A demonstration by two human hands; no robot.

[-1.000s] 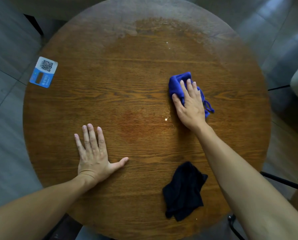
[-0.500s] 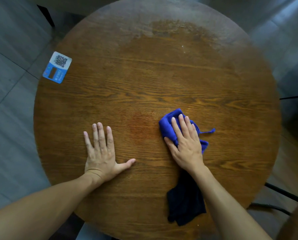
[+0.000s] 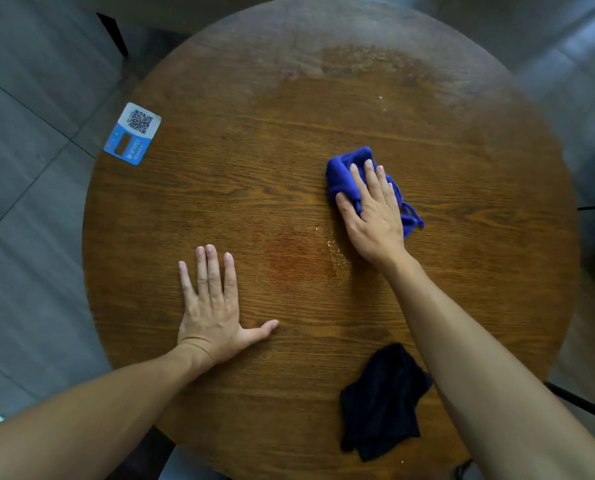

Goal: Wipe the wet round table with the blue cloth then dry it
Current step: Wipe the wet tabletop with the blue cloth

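The right hand (image 3: 372, 216) lies flat, fingers close together, pressing the bunched blue cloth (image 3: 344, 178) onto the round table (image 3: 254, 188), right of centre. The left hand (image 3: 213, 306) rests spread and empty on the wood near the front edge, apparently bracing.

The cloth is soft, light and limp; it will crumple and slide under the palm, so it handles best pinned from above with the whole hand rather than pinched at a corner. A loose tail trails past the little finger and may drag. Beads of water (image 3: 337, 258) glint just beside the right wrist; the pale band at the far rim may be wet too, though glare makes that hard to tell. A dark cloth (image 3: 382, 403) lies crumpled near the front edge, probably for drying. A card (image 3: 133, 133) sits at the left rim.
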